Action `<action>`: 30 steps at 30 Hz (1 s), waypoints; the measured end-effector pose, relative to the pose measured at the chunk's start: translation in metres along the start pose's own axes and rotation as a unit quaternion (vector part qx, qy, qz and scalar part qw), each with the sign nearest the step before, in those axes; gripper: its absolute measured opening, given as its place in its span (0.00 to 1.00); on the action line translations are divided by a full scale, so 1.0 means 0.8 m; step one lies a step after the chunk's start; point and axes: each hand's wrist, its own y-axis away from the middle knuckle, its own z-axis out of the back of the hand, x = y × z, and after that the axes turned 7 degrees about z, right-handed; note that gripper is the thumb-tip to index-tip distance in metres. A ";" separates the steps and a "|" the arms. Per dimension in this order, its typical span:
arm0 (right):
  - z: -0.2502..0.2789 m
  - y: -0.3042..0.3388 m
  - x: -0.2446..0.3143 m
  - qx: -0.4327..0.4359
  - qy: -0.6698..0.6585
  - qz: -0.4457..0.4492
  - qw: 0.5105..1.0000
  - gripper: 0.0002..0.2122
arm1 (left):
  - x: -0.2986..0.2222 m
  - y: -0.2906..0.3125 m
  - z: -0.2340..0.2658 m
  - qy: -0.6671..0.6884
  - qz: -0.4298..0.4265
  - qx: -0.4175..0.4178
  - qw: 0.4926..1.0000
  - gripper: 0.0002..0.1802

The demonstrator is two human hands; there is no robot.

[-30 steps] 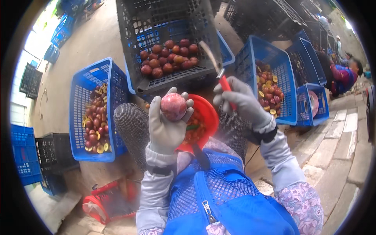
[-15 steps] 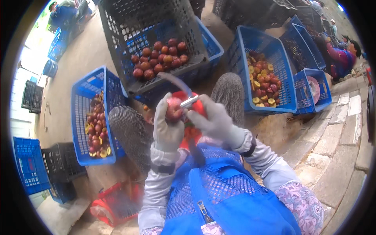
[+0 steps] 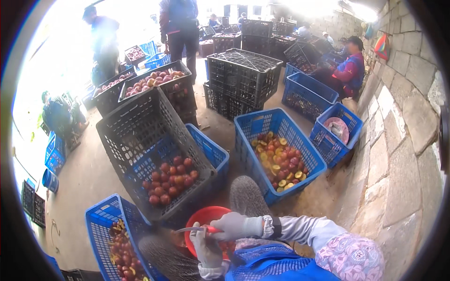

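Note:
My gloved left hand (image 3: 207, 250) is closed above a red basin (image 3: 208, 213) between my knees. A plum, mostly hidden by the fingers, appears to be in it. My gloved right hand (image 3: 236, 226) is closed on a knife, its handle covered by the glove. The thin, slightly curved knife blade (image 3: 186, 229) points left across the top of my left hand. Just ahead, a tilted black crate (image 3: 133, 119) holds whole red plums (image 3: 171, 180). Cut plums (image 3: 279, 161) with yellow flesh fill part of a blue crate (image 3: 311, 159) at the right.
Another blue crate (image 3: 101, 213) with cut plums stands by my left knee. A small blue crate (image 3: 335, 150) holds a pink round item. Stacked black crates (image 3: 243, 75) stand farther back. A stone wall (image 3: 393, 140) runs along the right. Several people sit or stand beyond.
The view has tilted up and turned, so my hands sit lower in it and the far crates and people show. The plum, plainly visible in my left hand before, is now mostly hidden.

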 end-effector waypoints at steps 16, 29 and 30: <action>-0.037 -0.013 -0.007 -0.067 0.013 0.096 0.993 0.10 | -0.005 0.003 0.033 -0.057 0.017 0.007 0.998 0.18; -0.075 -0.045 -0.027 -0.288 -0.172 -0.037 0.941 0.10 | -0.019 -0.002 0.026 0.064 -0.074 -0.089 0.991 0.19; -0.074 -0.044 -0.028 -0.268 -0.187 -0.042 0.944 0.11 | -0.026 -0.002 0.027 0.084 -0.066 -0.055 0.993 0.23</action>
